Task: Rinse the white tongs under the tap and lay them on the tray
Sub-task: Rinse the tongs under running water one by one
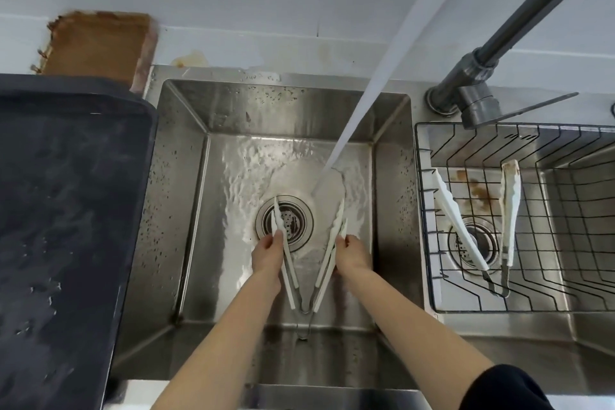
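I hold a pair of white tongs [324,265] spread wide in a V over the left sink basin [186,196]. My left hand [268,255] grips the left arm of the tongs above the drain [284,221]. My right hand [352,253] grips the right arm. Their metal hinge points toward me. Water from the grey tap [499,46] falls in a broad stream [376,83] and lands just beyond the right tip. The dark tray [66,210] lies on the left, wet and holding nothing.
A second pair of white tongs [461,226], stained, lies open in a black wire basket [565,210] in the right basin. A brown cloth or board [96,43] rests behind the tray against the white wall.
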Demonstrator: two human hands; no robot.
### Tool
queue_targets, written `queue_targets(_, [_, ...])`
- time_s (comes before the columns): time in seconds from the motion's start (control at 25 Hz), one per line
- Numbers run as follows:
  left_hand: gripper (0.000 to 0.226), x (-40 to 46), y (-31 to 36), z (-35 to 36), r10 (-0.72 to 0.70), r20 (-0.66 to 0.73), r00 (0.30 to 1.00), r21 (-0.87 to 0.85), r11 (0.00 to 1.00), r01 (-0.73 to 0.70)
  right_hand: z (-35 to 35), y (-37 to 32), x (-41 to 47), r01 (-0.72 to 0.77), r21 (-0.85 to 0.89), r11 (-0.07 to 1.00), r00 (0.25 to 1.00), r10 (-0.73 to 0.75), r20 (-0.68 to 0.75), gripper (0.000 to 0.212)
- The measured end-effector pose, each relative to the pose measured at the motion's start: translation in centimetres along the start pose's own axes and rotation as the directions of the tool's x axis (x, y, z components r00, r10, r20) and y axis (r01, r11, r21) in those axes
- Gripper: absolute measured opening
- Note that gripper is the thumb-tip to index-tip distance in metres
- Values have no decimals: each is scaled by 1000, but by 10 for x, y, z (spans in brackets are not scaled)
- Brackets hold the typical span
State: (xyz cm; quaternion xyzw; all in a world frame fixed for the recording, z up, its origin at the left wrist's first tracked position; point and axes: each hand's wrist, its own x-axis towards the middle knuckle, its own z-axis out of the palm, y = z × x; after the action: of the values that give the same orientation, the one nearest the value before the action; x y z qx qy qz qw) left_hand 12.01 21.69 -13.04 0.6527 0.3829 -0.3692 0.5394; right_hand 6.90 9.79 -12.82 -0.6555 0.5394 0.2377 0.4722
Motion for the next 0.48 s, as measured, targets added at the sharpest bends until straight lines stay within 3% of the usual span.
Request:
queue_targets(0.36, [35,-3,21,0,32,65,997,-176,984,-20,-3,-14,-2,122,87,989,992,-119,-34,45])
queue_targets(0.48, [18,-4,32,1,25,149,988,-147,989,-3,-9,-18,-1,115,169,979,993,-118,9,50])
